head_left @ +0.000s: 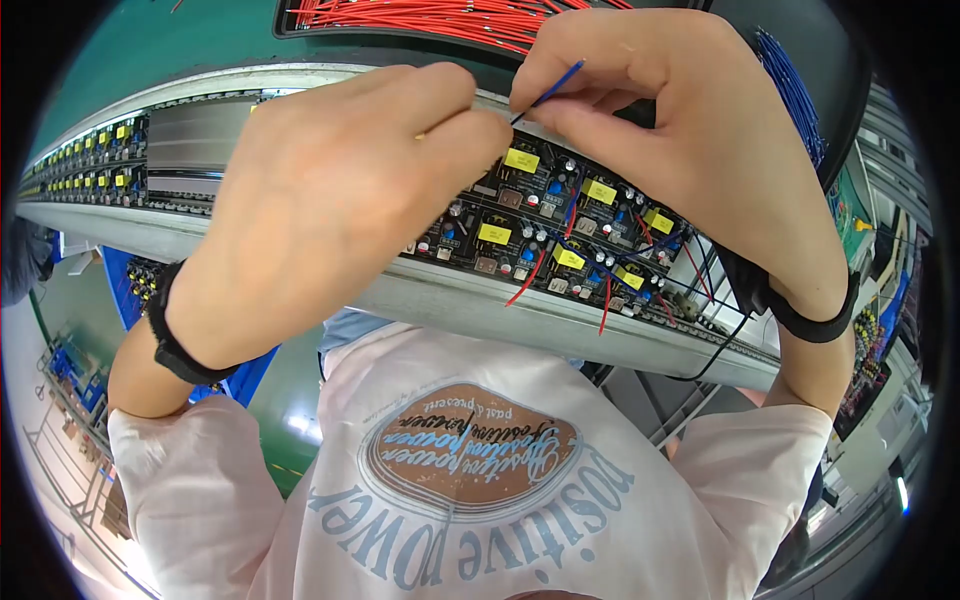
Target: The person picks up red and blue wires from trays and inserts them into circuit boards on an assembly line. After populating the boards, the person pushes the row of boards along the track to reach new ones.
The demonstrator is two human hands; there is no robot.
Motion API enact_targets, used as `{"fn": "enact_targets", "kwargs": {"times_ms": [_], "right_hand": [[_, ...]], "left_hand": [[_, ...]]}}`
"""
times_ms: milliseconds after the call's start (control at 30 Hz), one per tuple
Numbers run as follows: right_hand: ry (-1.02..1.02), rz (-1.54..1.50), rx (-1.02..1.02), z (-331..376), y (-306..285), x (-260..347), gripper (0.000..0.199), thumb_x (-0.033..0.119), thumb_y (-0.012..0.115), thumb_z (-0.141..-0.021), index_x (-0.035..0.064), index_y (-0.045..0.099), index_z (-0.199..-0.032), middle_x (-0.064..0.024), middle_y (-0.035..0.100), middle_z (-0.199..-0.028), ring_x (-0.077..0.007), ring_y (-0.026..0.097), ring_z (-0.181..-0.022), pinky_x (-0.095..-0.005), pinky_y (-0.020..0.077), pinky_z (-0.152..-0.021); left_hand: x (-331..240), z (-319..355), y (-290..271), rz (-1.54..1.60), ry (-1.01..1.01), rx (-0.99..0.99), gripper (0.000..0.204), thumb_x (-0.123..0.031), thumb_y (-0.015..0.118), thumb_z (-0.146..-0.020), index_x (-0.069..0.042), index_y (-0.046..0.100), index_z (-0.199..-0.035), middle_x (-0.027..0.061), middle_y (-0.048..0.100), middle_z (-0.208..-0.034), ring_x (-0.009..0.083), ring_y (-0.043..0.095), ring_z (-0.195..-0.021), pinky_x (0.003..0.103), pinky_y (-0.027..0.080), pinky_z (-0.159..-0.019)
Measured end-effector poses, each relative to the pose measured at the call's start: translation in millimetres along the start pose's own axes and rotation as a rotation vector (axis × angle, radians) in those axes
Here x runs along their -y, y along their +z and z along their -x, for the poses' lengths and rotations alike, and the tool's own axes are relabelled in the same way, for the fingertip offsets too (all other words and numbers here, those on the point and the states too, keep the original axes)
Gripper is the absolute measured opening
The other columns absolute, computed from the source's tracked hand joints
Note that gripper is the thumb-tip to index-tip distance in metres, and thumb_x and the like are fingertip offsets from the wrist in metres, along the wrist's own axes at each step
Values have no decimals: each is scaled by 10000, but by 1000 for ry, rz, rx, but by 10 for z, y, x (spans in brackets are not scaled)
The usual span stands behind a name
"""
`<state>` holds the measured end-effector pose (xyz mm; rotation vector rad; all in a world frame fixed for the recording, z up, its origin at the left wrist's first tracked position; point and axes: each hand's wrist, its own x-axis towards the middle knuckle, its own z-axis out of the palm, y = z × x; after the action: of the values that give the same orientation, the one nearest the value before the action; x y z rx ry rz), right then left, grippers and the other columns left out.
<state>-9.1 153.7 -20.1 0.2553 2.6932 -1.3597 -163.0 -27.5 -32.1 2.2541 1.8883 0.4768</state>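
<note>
Between the thumb and finger of my right hand [665, 95] is a short blue wire [560, 82]. It slants over the upper row of circuit boards, its lower end close to the fingertips of my left hand [345, 165]. My left fingers are pinched together; whatever they grip, if anything, is hidden. Below both hands, black circuit boards [470, 235] carry yellow block parts, small capacitors and connectors. Several boards on the right have red wires [527, 278] and dark blue wires attached, some hanging over the near edge.
Behind the rail [480, 300], a black tray holds many red wires [410, 18]. A bundle of blue wires [792, 95] lies at the far right. More boards [90, 165] line the left, beside a grey metal plate [195, 135]. A black cable [722, 350] hangs at the right.
</note>
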Motion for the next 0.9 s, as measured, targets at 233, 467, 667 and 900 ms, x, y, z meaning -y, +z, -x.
{"fn": "enact_targets", "kwargs": {"times_ms": [233,467,667,900], "right_hand": [[-129,111,-84,11,112,-77,137,-53,677,-878,-10,703,-1006,-77,702,-835,-168,686,-699,-262,533,-636],[-99,131,-80,3,135,-46,140,-45,688,-861,-6,697,-995,-83,690,-836,-187,686,-708,-280,546,-653],[-129,162,-75,6,142,-70,157,-43,691,-857,1,698,-1008,-99,700,-855,-225,687,-706,-298,557,-658],[-159,252,-125,85,148,-35,174,-26,705,-863,22,703,-1030,-97,709,-869,-242,695,-718,-303,563,-658]], "left_hand": [[150,-54,-316,157,-251,-11,258,0,739,-866,-67,721,-1114,46,699,-982,152,626,-771,291,487,-656],[395,-329,-385,-21,-112,-128,253,-15,756,-849,-29,678,-1090,98,653,-949,269,634,-817,365,504,-717],[542,-575,-178,-104,67,-134,280,-32,770,-834,-10,641,-1082,137,611,-931,353,637,-862,417,515,-767],[505,-631,-163,-111,62,-139,228,-71,755,-847,-33,656,-1049,132,597,-901,349,639,-862,414,516,-758]]}}
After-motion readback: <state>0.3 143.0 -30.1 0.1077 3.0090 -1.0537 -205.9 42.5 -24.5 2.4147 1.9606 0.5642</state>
